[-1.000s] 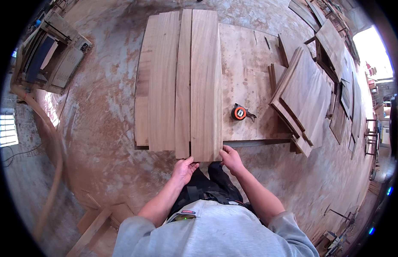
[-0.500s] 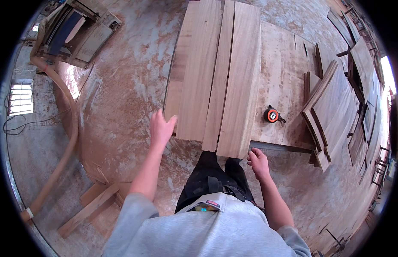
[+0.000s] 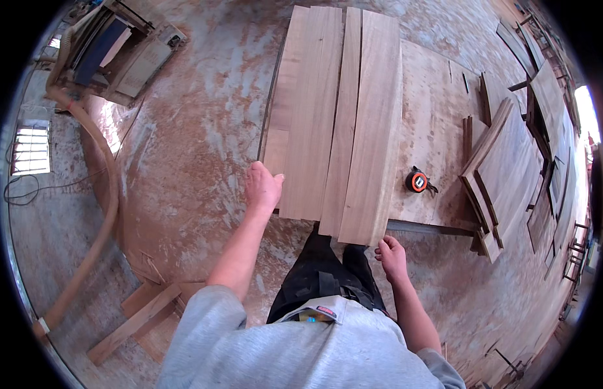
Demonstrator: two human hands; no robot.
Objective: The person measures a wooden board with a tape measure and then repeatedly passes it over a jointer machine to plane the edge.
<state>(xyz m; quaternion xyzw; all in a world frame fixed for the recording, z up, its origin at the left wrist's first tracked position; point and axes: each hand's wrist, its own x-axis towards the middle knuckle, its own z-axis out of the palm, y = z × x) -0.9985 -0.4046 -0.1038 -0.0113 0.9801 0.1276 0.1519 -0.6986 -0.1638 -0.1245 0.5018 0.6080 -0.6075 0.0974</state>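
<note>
Several long pale wooden boards lie side by side lengthwise in front of me, with narrow dark gaps between some of them. My left hand is at the near end of the leftmost board, its fingers curled at the outer edge and its thumb pointing toward the boards. My right hand is closed, thumb and fingers together, at the near corner of the rightmost board. Whether anything is between those fingertips is hidden. The near ends of the boards are uneven, and the right ones reach closer to me.
Right of the boards, an orange and black tape measure lies on a wide plywood sheet. Stacked wooden panels stand farther right. A machine and a thick hose are on the left, with wooden offcuts at lower left.
My left hand has moved right to the edge of the leftmost board, and its fingers have curled in. My right hand has come closer to the rightmost board's corner. The view has shifted slightly.
</note>
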